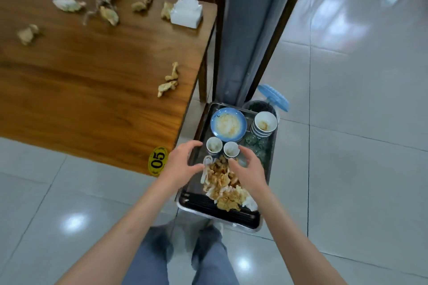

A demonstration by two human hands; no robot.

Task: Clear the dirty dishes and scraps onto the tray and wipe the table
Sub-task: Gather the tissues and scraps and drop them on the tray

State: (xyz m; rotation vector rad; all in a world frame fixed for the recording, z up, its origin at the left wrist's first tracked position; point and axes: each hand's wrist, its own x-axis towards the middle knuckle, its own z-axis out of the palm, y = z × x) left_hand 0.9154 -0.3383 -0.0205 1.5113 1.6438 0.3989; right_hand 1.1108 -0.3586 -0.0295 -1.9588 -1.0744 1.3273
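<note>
The wooden bench (92, 71) holds no dishes now, but crumpled scraps (108, 15) lie scattered over its far half, with two more pieces (168, 87) near the right edge and a white napkin holder (186, 14) at the far corner. So the dish-clearing looks finished, while gathering the scraps and wiping appear yet to be done; no cloth is visible.

The metal tray (266, 178) sits low beside the bench's near corner, over the tiled floor. It carries a blue plate (228, 124), a stack of bowls (265, 124), two small cups (222, 149), some glasses (257, 143), dark chopsticks (208, 203) and a heap of soiled napkins and scraps (222, 183).

Both arms reach down and forward over the tray. The left hand (181, 163) hovers at its left rim, fingers spread and lightly curved, gripping nothing. The right hand (247, 166) hangs over the heap, fingers likewise loose and empty, just beside the nearer cup.
</note>
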